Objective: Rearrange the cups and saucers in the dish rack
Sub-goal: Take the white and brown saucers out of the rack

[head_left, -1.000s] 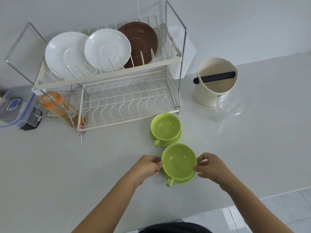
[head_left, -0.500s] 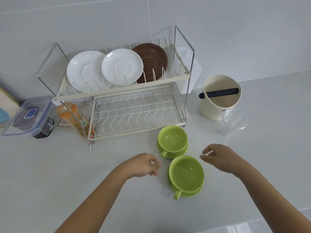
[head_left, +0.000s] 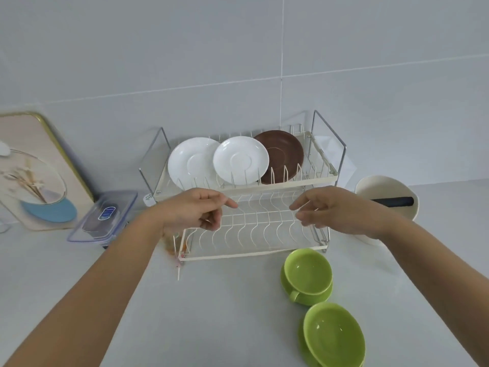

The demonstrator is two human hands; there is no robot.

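A two-tier wire dish rack point(head_left: 254, 251) stands against the wall. Its upper tier holds two white saucers point(head_left: 194, 161) point(head_left: 240, 160) and a brown saucer point(head_left: 284, 154), all upright. The lower tier holds nothing. Two green cups, each on a green saucer, sit on the counter in front: one point(head_left: 308, 274) by the rack's right corner, one point(head_left: 333, 337) nearer me. My left hand point(head_left: 197, 209) and my right hand point(head_left: 330, 209) hover before the rack between its tiers, fingers apart, holding nothing.
A cream tub with a black bar point(head_left: 387, 205) stands right of the rack. A clear lidded container point(head_left: 104, 218) and a framed picture point(head_left: 34, 170) lie to the left. An orange bottle point(head_left: 172, 241) shows partly behind my left wrist.
Both hands let go of the near green cup and saucer and rose toward the rack. The view tilted up, so the cups now sit low in the frame.
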